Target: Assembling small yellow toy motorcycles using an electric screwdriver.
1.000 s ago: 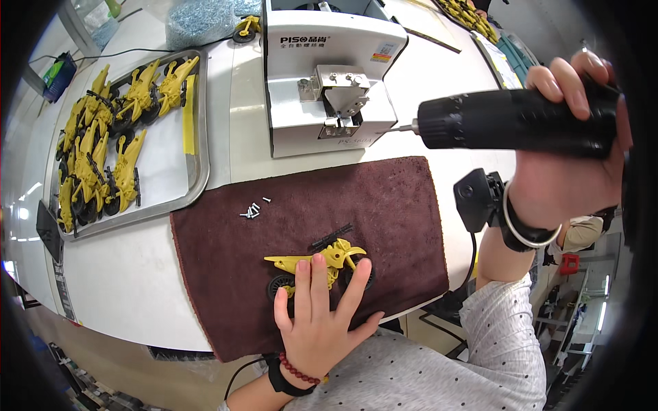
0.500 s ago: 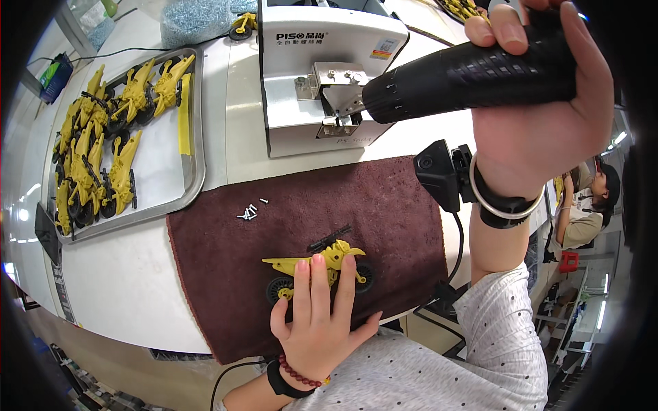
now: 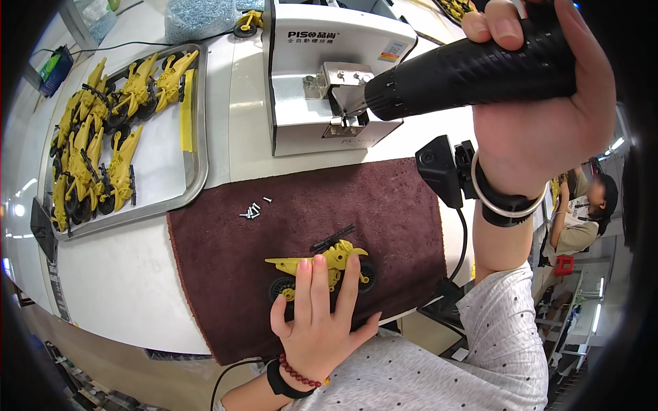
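My left hand (image 3: pixel 319 329) lies over a yellow toy motorcycle (image 3: pixel 343 255) with black wheels, its fingers stretched out and resting on the body. The toy lies on its side on a brown cloth (image 3: pixel 226 288), black handlebar pointing away from me. Part of the toy is hidden under my fingers. My right hand (image 3: pixel 548 130) is closed round a black electric screwdriver (image 3: pixel 473 72), raised above the bench at the right. The screwdriver's nose points left, at the metal outlet of a white screw feeder (image 3: pixel 301 75); whether its tip touches a screw is too small to tell.
Several small silver screws (image 3: pixel 253 211) lie on the cloth. A metal tray (image 3: pixel 200 161) at the left holds several yellow toy motorcycles (image 3: pixel 123 168). Behind stands a bag of bluish small parts (image 3: pixel 199 20). A black camera (image 3: pixel 439 168) with a cable sits on my right wrist. Another person (image 3: pixel 582 212) works at far right.
The whole view has shifted slightly. Both hands keep nearly the same places, the left on the toy motorcycle and the right with the screwdriver at the feeder's outlet.
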A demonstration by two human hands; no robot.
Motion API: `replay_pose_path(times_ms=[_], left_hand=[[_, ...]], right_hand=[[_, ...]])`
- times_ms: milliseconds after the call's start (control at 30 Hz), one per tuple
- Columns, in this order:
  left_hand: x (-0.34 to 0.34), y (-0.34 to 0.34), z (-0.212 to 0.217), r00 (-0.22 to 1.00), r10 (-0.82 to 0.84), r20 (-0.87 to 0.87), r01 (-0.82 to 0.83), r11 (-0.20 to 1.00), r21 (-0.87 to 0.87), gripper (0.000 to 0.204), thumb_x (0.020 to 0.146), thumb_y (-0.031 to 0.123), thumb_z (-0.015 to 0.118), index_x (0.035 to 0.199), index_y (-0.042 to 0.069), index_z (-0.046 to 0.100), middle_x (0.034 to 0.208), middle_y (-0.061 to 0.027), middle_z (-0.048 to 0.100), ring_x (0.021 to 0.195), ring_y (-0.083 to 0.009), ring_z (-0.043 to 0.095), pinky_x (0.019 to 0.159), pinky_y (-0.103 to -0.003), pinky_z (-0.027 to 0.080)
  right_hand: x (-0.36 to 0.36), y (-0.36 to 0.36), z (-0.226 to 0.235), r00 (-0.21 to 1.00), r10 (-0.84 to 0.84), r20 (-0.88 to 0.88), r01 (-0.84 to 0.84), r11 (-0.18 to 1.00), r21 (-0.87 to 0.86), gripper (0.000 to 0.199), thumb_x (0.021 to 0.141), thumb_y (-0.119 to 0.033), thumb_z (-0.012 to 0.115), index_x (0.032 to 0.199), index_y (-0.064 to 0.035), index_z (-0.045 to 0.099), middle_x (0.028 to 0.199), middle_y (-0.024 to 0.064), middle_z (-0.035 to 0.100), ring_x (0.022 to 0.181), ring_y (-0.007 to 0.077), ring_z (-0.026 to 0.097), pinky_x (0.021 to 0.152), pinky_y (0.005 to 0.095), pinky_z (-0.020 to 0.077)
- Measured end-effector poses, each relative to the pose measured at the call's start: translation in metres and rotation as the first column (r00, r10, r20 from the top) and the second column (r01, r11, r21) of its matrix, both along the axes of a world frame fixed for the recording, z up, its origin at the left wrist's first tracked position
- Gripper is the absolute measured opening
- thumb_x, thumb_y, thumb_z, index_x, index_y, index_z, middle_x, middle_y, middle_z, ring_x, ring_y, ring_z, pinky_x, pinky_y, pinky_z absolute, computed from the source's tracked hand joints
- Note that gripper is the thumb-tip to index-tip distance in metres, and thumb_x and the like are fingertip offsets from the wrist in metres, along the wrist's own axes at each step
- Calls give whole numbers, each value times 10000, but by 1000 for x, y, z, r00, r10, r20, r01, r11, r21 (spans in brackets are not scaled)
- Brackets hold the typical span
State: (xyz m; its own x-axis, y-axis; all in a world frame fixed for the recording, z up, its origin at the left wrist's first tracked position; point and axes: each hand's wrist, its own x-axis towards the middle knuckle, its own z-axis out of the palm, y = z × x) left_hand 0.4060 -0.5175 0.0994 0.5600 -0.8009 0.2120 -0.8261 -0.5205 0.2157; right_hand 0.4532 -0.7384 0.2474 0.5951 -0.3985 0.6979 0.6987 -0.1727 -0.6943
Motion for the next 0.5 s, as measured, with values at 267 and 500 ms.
replay_pose_path(times_ms=[267,500], left_hand=[[1,0,-1,1000,1,-12,-1,1000,-4,711,640,631,549,1224,226,541,1235,-145,464,1194,-249,395,958,-431,147],[-1,1,1,1000,0,-18,0,1000,-11,712,641,621,552,1232,223,533,1233,-151,467,1198,-258,393,957,-435,146]], right_hand=[[14,14,5,996,-78,-47,79,996,30,254,732,-137,527,944,2,507,776,113,524,519,157,490,536,291,408],[30,34,19,954,-239,-180,263,957,121,265,711,-142,549,929,3,514,737,115,537,479,161,503,500,284,424]])
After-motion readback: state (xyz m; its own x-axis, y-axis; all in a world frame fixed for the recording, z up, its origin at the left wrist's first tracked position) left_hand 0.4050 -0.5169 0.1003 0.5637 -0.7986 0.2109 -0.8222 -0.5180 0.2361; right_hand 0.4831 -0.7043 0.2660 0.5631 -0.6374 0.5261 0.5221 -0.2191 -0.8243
